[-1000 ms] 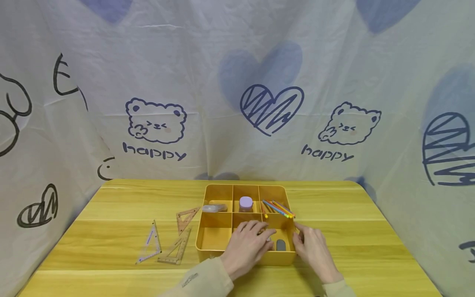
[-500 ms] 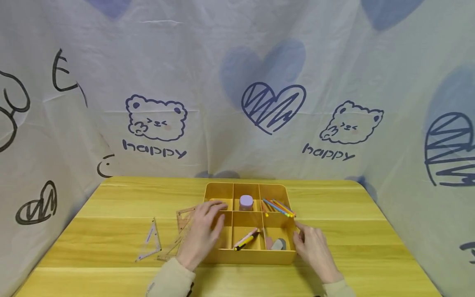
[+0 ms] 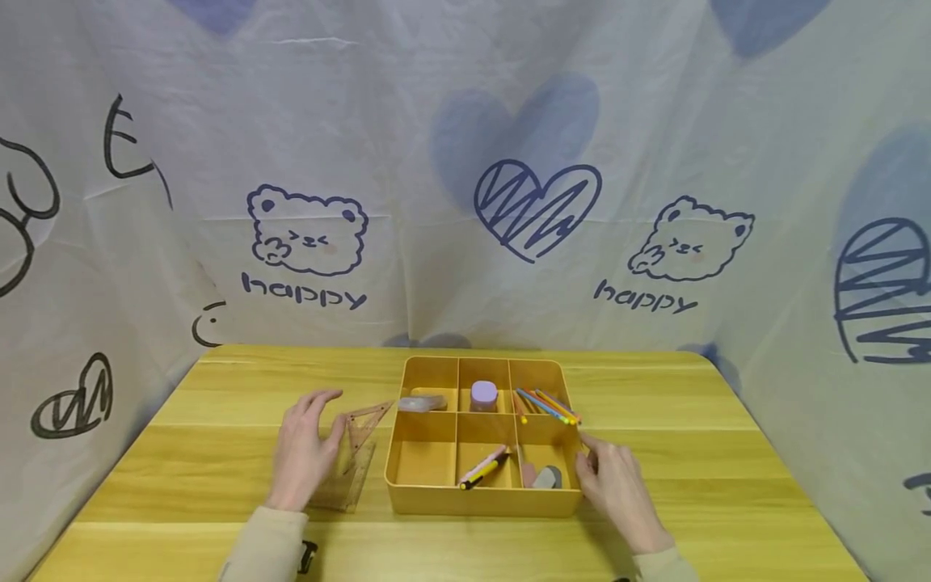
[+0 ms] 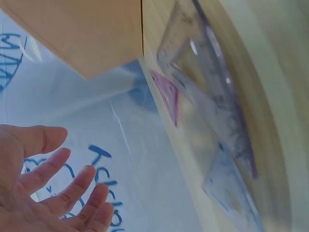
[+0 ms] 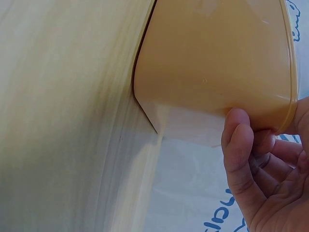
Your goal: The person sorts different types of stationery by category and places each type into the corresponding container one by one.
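In the head view my left hand (image 3: 301,449) hovers over the table beside the clear set squares (image 3: 360,485), its fingers loosely bent and holding nothing. The left wrist view shows that hand (image 4: 58,188) apart from a clear set square (image 4: 212,101), a pink one (image 4: 166,95) and a bluish one (image 4: 229,188). My right hand (image 3: 618,489) grips the right wall of a yellow divided storage box (image 3: 480,503). In the right wrist view, fingertips (image 5: 237,137) press its outer wall, near the rim. My left hand hides one set square in the head view.
Inside the box lie a purple-lidded container (image 3: 483,394), coloured pencils (image 3: 545,406), a clear greyish item (image 3: 422,403), a yellow-black pen (image 3: 483,471), a pink pen (image 3: 489,459) and erasers (image 3: 547,478). A printed cloth (image 3: 436,242) surrounds the wooden table (image 3: 655,453).
My left hand has moved left from the box's front compartments to the set squares. The pens and a light eraser have come into sight. My right hand stays at the box.
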A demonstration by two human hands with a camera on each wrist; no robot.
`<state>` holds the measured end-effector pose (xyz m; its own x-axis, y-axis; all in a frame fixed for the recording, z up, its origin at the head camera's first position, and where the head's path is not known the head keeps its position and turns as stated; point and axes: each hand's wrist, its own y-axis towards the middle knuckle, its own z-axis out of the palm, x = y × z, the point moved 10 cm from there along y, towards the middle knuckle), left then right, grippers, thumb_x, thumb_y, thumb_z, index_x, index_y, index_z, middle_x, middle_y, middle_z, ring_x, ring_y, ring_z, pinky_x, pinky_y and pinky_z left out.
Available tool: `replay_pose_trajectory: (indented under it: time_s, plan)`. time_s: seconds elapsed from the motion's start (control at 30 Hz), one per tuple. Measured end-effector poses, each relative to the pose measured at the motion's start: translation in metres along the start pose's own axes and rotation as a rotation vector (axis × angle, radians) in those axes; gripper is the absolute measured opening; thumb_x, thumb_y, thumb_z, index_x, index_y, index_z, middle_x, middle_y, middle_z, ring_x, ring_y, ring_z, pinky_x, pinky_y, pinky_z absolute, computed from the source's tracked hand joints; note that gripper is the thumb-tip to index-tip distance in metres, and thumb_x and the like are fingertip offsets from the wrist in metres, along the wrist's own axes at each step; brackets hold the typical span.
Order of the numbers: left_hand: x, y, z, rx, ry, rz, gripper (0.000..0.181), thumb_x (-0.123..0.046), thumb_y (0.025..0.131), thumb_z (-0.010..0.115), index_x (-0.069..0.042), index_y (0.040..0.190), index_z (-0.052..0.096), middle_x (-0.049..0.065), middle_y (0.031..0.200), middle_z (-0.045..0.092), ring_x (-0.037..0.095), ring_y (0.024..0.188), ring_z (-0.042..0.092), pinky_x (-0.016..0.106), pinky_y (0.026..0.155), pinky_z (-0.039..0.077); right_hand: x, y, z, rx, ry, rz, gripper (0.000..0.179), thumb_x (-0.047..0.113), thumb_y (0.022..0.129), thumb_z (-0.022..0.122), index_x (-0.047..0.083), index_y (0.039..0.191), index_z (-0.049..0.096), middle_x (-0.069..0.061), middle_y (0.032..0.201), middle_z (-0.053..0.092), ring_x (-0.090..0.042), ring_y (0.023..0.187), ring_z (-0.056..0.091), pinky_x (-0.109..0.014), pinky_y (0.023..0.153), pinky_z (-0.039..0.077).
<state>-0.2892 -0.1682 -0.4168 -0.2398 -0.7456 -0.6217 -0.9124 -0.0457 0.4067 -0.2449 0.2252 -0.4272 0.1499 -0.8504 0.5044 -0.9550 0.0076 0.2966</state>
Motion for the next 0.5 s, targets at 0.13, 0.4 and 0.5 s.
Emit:
replay_pose_trajectory:
  time_s: [0.13,0.4,0.5]
  plan:
    - [0.016,-0.001,0.000,0.077,0.006,-0.078,0.044,-0.012,0.099,0.060,-0.001,0.142,0.052,0.028,0.148,0.047,0.050,0.136,0.041,0.067,0.110,0.038,0.001,-0.001,0.000,-0.002,-0.009,-0.005,0.033,-0.003,0.088,0.060,-0.014,0.118,0.067,0.003,0.053,0.050,-0.003,0.045,0.037,-0.017,0.041,0.028]
    - [0.031,-0.006,0.001,0.165,0.036,-0.143,0.052,-0.019,0.100,0.060,-0.003,0.148,0.045,0.031,0.152,0.041,0.052,0.138,0.038,0.069,0.113,0.033,0.000,-0.001,0.001,0.004,0.000,0.007,0.034,-0.003,0.088,0.059,-0.015,0.119,0.066,0.002,0.053,0.050,-0.004,0.045,0.038,-0.017,0.041,0.028]
    - [0.032,-0.007,0.004,0.193,0.051,-0.143,0.055,-0.021,0.101,0.060,-0.003,0.149,0.043,0.032,0.153,0.040,0.054,0.139,0.037,0.069,0.113,0.032,0.000,0.000,0.000,0.003,0.002,0.006,0.034,-0.003,0.088,0.059,-0.016,0.119,0.066,0.002,0.053,0.051,-0.003,0.045,0.038,-0.017,0.041,0.028]
